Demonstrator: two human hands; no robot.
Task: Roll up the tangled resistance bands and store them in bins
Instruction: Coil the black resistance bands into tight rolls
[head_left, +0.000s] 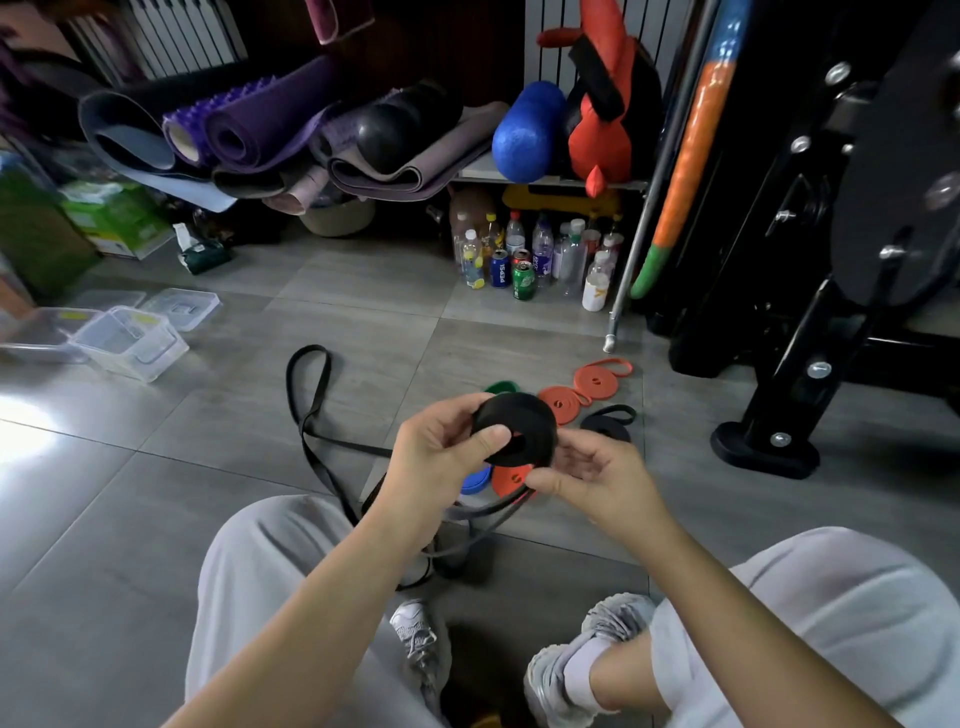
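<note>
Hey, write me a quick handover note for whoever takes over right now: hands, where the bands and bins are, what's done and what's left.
Left hand grips the black roll; right hand pinches its loose tail just below.
Loose black band loops over the floor to the left.
Done: orange rolls, a green roll, a blue roll and a small black roll lie on the floor by the hands.
Clear bins stand far left, with no bands visible in them.
Left: finish this roll, then bin every roll.
</note>
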